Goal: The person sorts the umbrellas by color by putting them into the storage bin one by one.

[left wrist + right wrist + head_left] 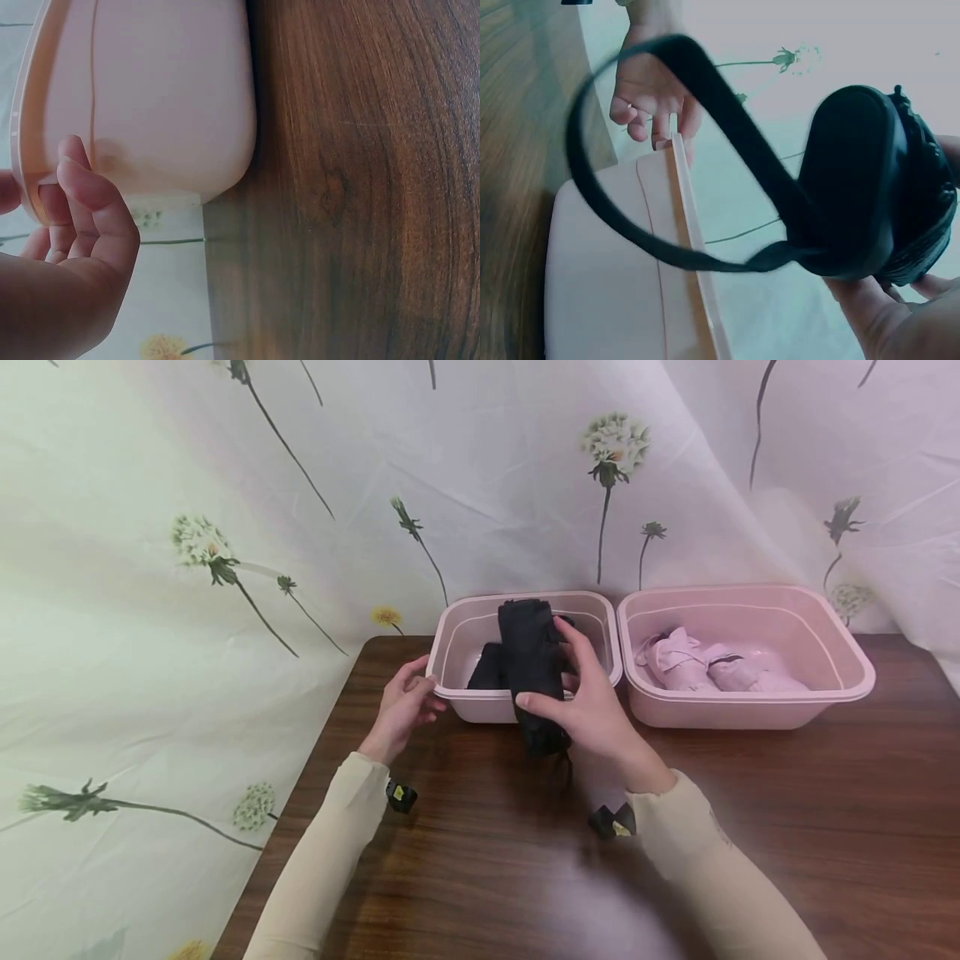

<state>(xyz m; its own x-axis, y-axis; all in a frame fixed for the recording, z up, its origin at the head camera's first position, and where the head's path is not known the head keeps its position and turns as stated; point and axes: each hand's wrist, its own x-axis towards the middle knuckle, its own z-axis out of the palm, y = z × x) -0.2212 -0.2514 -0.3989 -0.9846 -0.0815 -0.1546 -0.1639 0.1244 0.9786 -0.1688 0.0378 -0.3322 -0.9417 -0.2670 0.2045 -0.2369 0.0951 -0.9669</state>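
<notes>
My right hand [592, 706] grips a black folded umbrella [528, 647], thumb on its near side and fingers round the right. It is held tilted over the front rim of the left pink basin [480, 708]. In the right wrist view the umbrella shows a flat oval handle end [847, 172], gathered fabric and a looped wrist strap [735, 131]. My left hand [401, 706] pinches that basin's rim at the front left corner, with fingers on both sides of the rim in the left wrist view. Inside the basin lies another black item [487, 667], partly hidden by the umbrella.
A second pink basin [742, 714] stands close against the right side of the first, with pink wrapped bundles [678, 660] in it. Both stand at the back of a dark wooden table [480, 843]. A flower-print cloth [510, 485] hangs behind them.
</notes>
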